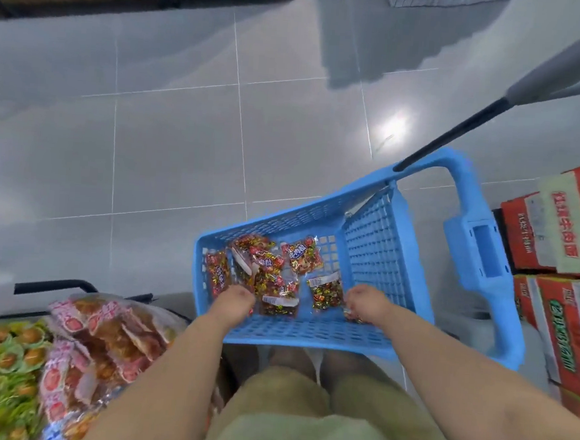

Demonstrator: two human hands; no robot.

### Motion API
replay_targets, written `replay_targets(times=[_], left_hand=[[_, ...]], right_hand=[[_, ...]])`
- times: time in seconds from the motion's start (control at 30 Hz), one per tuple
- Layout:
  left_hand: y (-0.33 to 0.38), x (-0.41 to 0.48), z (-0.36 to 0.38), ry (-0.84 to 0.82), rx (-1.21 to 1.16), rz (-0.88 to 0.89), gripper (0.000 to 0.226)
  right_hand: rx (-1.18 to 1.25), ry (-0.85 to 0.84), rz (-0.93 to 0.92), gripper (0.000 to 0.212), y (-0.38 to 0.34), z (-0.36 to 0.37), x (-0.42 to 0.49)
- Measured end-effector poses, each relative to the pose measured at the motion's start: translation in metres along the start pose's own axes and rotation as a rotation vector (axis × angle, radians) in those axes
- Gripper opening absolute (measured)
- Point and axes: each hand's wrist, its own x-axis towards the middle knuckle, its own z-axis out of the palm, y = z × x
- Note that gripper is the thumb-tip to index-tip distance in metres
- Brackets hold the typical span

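Note:
A blue plastic basket [311,338] sits on the floor in front of my knees and holds several clear packets of wrapped candy [279,281]. Both my hands reach down into it. My left hand [236,300] hangs knuckles-up at the near left of the pile, between a red packet [217,272] and the heap. Its fingers curl downward out of sight. My right hand [367,302] is at the near right beside another candy packet [325,291]. Its fingers curl over a small packet [352,315] whose edge shows under the hand.
The basket's blue handle [479,246] and black pull rod [459,128] lie to the right. Red cartons [562,239] are stacked at the right edge. At lower left are bins of pink-wrapped snacks [101,344] and green-wrapped sweets [0,371]. Grey tiled floor [184,143] stretches ahead.

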Motion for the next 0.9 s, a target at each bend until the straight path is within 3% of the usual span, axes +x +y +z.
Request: replay_targets(times=[0.13, 0.3, 0.43, 0.67, 0.9], left_hand=[[-0.004, 0.031, 0.014, -0.061, -0.248, -0.129, 0.020], [-0.004, 0.068, 0.020, -0.007, -0.657, -0.318, 0.015], [-0.013, 0.093, 0.031, -0.007, -0.651, -0.365, 0.012], [-0.019, 0.110, 0.059, -0.055, -0.608, -0.412, 0.015], [-0.013, 0.110, 0.070, -0.079, -0.551, -0.363, 0.014]], right_hand=[[-0.046, -0.033, 0.004, 0.006, 0.012, 0.018, 0.042], [-0.136, 0.029, 0.078, 0.029, 0.029, 0.026, 0.089], [-0.445, -0.138, 0.076, 0.040, 0.036, 0.027, 0.115], [-0.846, -0.250, 0.059, 0.046, 0.039, 0.039, 0.128], [-0.982, -0.190, -0.038, 0.044, 0.037, 0.036, 0.123]])
